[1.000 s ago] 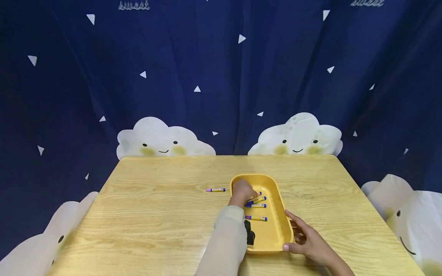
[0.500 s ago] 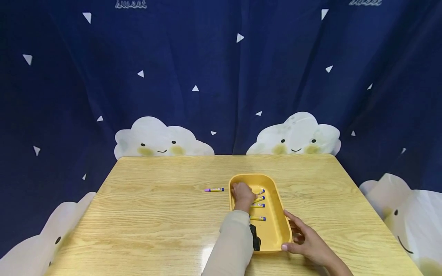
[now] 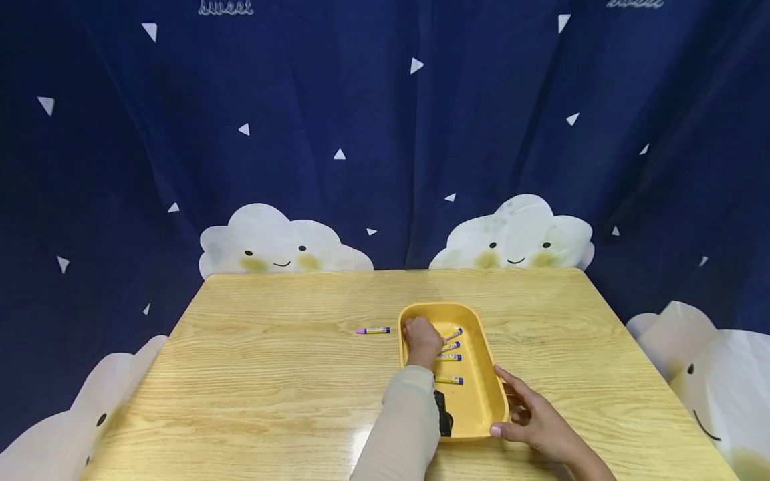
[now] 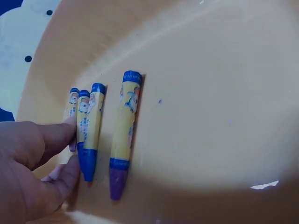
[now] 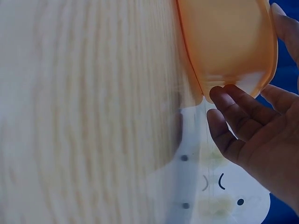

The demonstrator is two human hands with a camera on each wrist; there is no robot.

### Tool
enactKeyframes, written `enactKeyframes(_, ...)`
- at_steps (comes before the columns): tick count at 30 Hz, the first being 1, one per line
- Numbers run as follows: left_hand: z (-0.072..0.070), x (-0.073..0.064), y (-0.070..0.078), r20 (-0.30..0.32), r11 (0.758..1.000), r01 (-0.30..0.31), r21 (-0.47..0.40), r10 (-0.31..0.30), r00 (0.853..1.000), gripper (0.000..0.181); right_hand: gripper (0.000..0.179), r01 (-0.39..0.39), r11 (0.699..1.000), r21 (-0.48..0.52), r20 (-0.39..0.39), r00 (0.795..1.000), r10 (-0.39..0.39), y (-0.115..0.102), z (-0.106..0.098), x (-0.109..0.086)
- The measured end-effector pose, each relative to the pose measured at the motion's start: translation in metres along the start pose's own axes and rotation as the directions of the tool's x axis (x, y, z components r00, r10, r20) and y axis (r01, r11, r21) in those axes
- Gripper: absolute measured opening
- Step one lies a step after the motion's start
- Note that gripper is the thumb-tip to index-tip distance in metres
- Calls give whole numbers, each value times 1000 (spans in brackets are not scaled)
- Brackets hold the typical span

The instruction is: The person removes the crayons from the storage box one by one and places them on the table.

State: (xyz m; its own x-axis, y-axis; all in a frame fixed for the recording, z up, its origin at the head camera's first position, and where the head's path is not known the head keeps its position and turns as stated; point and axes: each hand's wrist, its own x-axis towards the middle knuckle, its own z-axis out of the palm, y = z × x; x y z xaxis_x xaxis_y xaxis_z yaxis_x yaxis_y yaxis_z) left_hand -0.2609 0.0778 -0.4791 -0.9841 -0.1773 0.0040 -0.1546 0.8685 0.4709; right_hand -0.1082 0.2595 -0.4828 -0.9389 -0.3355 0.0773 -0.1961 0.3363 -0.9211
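Observation:
In the head view my left hand (image 3: 423, 342) reaches into the far end of a yellow plastic tray (image 3: 479, 409). The left wrist view shows its fingertips pinching the lower part of the outermost crayon (image 4: 73, 105), a thin one with a yellow wrapper. Right beside it lie two blue crayons (image 4: 95, 116), close together. A purple crayon (image 4: 122, 130) lies a little apart on the tray floor. My right hand (image 3: 537, 422) holds the tray's near right corner, thumb at the near rim and fingers along the outer side wall.
A pink-purple crayon (image 3: 373, 331) lies on the wooden table (image 3: 271, 381), left of the tray. A dark blue curtain (image 3: 385, 133) with white triangles and smiling clouds hangs behind the table and at its sides. A black wrist device (image 3: 444, 414) shows beside the left sleeve.
The left hand and sleeve have shifted slightly right inside the tray. The far crayon's outer end has tilted slightly upward. The right hand stays at the tray corner.

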Motion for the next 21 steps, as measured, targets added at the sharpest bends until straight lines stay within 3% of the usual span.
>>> enactKeyframes(3,-7,0,-1,63,998,-22,-61,25,998,42,88,25,999,-20,-4,1000,-25,0,0,-1)
enactKeyframes(6,-18,0,0,133,983,-43,-176,67,989,34,88,43,998,-36,-8,999,-43,-1,-1,-2)
enactKeyframes(11,-39,-2,1,210,899,-46,-435,151,966,28,88,34,999,-20,6,999,-34,1,-2,-2)
enactKeyframes(14,-50,-4,1,211,858,-121,-499,255,944,17,89,25,1000,-1,22,999,-25,2,-1,-1)
enactKeyframes(18,-62,-5,0,199,800,-237,-551,402,894,6,88,24,1000,14,30,999,-24,3,0,-1)
enactKeyframes(21,-70,-6,-2,187,751,-284,-596,474,861,5,88,24,999,22,26,999,-24,3,1,0)
